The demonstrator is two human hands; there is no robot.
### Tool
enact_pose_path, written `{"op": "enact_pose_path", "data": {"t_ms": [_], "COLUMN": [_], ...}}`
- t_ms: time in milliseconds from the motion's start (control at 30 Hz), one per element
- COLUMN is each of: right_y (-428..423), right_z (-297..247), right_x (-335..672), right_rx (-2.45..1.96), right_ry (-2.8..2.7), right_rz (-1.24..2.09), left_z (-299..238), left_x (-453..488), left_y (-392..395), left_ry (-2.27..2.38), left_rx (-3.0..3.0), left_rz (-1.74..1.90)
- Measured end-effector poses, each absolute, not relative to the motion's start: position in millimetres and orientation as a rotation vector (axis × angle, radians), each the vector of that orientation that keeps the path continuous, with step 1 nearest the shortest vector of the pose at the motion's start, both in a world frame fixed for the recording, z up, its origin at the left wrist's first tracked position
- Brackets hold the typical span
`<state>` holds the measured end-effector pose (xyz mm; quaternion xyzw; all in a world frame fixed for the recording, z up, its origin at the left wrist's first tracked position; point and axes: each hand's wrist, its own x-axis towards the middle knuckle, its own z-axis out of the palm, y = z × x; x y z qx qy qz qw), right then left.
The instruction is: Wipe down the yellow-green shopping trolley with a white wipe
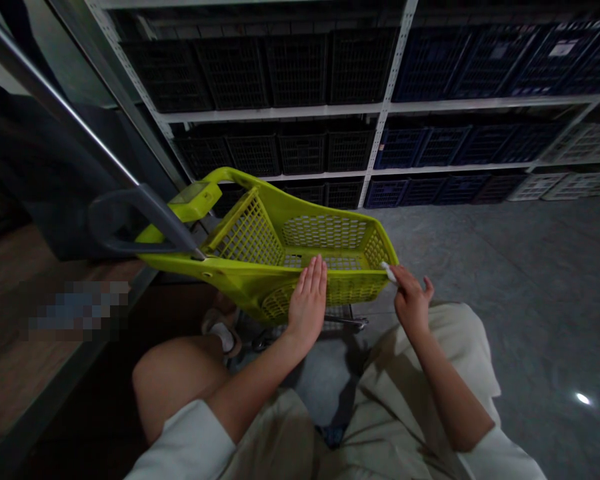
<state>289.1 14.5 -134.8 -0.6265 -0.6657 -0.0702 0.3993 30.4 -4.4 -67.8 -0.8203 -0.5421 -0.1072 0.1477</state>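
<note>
A lime-green plastic shopping trolley basket (325, 213) with perforated walls fills the middle of the view, and a grey handle (150, 213) runs from its left end. My left hand (307, 300) lies flat against the basket's near wall, holding nothing. At the basket's right corner, my right hand (410, 300) pinches a small white cloth (389, 272) against the rim. Nothing visibly lies inside the basket, though its near part is partly hidden by the rim and my left hand.
Metal shelving (380, 107) at the back holds several black crates (295, 70), navy crates (490, 63) and white crates (580, 143). A grey floor (520, 280) spreads to the right. A metal pole (65, 113) and a dark shape crowd the left. A metal trolley frame (345, 321) shows beneath the basket.
</note>
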Motion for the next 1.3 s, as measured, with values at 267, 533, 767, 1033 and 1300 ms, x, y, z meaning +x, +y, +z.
{"op": "enact_pose_path", "data": {"t_ms": [267, 533, 767, 1033, 1300], "right_y": [9, 8, 16, 12, 9], "right_z": [-100, -101, -134, -92, -114], "right_x": [170, 208, 284, 161, 245], "right_rx": [-1.479, -1.389, -1.579, -1.417, -1.462], "right_ry": [-1.796, -1.921, -1.646, -1.852, -1.902], "right_rz": [-0.082, -0.082, -0.179, -0.061, -0.181], "left_z": [-71, -69, -66, -70, -65], "left_x": [32, 31, 30, 30, 30], "left_y": [-3, -3, -6, -4, -5], "left_ry": [-1.569, -1.548, -1.549, -1.536, -1.540], "left_rx": [-2.319, -2.339, -2.379, -2.377, -2.372], "left_rz": [-0.344, -0.335, -0.359, -0.452, -0.326]}}
